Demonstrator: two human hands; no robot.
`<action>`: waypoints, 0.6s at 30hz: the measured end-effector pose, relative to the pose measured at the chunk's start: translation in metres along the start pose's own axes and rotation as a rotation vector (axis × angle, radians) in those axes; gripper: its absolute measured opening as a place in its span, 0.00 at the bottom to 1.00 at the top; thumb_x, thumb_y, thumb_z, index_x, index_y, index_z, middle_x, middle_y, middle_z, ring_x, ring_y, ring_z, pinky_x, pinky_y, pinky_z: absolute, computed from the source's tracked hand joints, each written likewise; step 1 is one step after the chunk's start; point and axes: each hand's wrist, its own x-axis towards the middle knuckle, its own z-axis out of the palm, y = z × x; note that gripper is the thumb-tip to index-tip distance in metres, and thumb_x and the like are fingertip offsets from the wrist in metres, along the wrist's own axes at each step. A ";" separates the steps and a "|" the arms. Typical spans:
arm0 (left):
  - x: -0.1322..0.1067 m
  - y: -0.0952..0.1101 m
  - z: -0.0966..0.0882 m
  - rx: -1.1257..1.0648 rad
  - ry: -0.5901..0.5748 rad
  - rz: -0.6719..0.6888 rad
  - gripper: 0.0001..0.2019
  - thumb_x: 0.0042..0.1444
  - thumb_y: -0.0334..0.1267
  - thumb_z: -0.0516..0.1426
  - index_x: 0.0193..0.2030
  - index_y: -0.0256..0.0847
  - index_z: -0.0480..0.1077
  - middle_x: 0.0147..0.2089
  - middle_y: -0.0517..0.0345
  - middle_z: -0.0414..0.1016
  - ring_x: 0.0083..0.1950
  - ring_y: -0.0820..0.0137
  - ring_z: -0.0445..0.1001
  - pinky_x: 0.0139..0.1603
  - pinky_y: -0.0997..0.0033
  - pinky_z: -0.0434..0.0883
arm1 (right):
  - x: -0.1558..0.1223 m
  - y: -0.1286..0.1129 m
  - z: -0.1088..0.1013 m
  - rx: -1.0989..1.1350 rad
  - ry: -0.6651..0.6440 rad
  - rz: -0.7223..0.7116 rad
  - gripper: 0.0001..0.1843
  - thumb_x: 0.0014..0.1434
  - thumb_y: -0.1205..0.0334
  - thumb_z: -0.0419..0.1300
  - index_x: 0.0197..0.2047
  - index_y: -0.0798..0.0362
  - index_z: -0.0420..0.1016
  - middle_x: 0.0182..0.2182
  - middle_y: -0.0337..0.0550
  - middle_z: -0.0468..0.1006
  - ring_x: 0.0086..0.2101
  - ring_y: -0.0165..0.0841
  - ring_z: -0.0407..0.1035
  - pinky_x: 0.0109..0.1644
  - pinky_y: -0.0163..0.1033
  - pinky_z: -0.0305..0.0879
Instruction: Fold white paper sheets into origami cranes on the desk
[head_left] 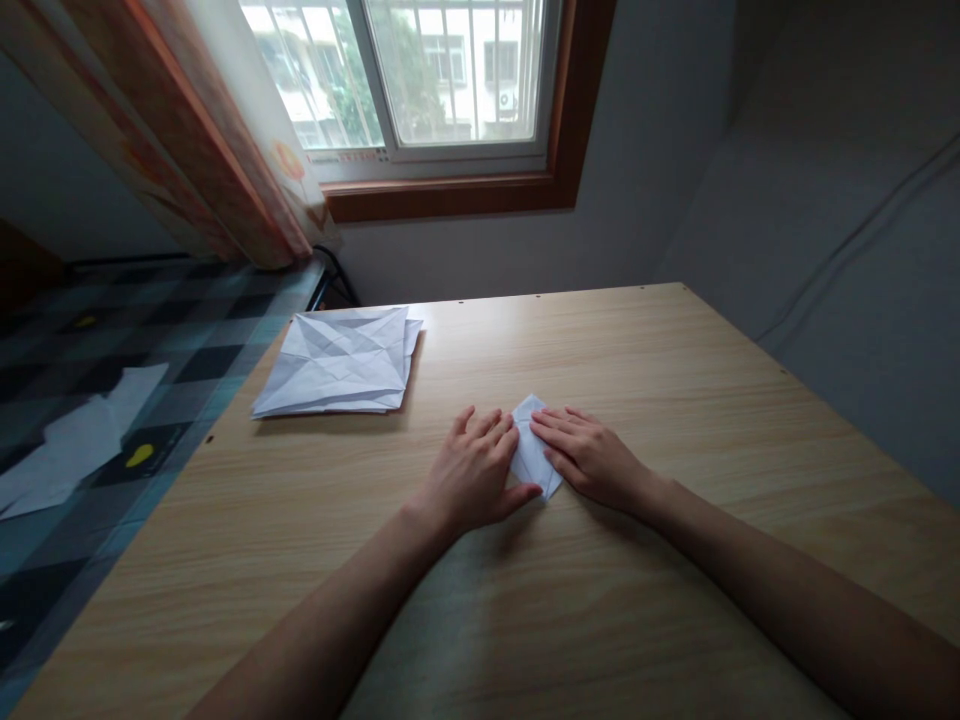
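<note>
A small white folded paper (532,462), roughly diamond-shaped, lies flat on the wooden table (637,360). My left hand (480,468) rests along its left side, fingers stretched out and the thumb at the paper's lower corner. From the other side, my right hand (592,455) lies flat with its fingertips on the paper's upper right part. Both hands press on the sheet without gripping it. Parts of the paper's side edges are hidden beneath the fingers.
Creased white sheets (341,362) lie stacked at the table's back left. Left of the table, more white paper (82,445) lies on a checked bedcover (202,375). Behind stand a window (457,80) and an orange-patterned curtain (217,130). A cable (847,240) runs along the right wall.
</note>
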 end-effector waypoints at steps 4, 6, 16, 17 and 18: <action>0.000 0.001 -0.001 -0.011 -0.012 -0.002 0.34 0.55 0.62 0.55 0.56 0.34 0.67 0.63 0.37 0.68 0.65 0.51 0.64 0.68 0.47 0.50 | 0.008 0.000 -0.002 -0.075 -0.119 0.077 0.29 0.66 0.60 0.48 0.68 0.59 0.57 0.67 0.52 0.57 0.67 0.44 0.51 0.69 0.57 0.48; 0.000 0.002 -0.002 -0.010 -0.016 -0.006 0.34 0.54 0.63 0.55 0.55 0.34 0.68 0.63 0.37 0.67 0.65 0.50 0.64 0.68 0.46 0.50 | 0.011 0.002 -0.003 -0.103 -0.156 0.119 0.32 0.66 0.56 0.48 0.70 0.59 0.54 0.69 0.52 0.54 0.68 0.46 0.47 0.69 0.59 0.45; 0.000 0.003 -0.001 0.005 -0.025 -0.042 0.33 0.54 0.64 0.55 0.54 0.35 0.67 0.65 0.38 0.66 0.66 0.49 0.62 0.67 0.43 0.50 | 0.004 0.000 -0.005 -0.187 -0.031 0.138 0.33 0.64 0.52 0.54 0.63 0.71 0.63 0.62 0.66 0.65 0.62 0.51 0.58 0.66 0.54 0.54; 0.000 0.002 -0.001 0.003 -0.024 -0.045 0.34 0.54 0.64 0.55 0.54 0.35 0.67 0.65 0.38 0.66 0.66 0.49 0.62 0.67 0.43 0.50 | 0.002 -0.002 -0.006 -0.195 0.004 0.130 0.30 0.64 0.54 0.55 0.60 0.71 0.67 0.59 0.66 0.68 0.60 0.51 0.62 0.65 0.53 0.57; 0.001 0.001 -0.001 0.001 -0.022 -0.051 0.35 0.53 0.65 0.55 0.54 0.35 0.68 0.64 0.38 0.66 0.66 0.48 0.62 0.67 0.43 0.50 | 0.000 -0.004 -0.006 -0.195 0.038 0.116 0.26 0.64 0.56 0.55 0.56 0.69 0.71 0.56 0.65 0.72 0.57 0.50 0.66 0.63 0.53 0.61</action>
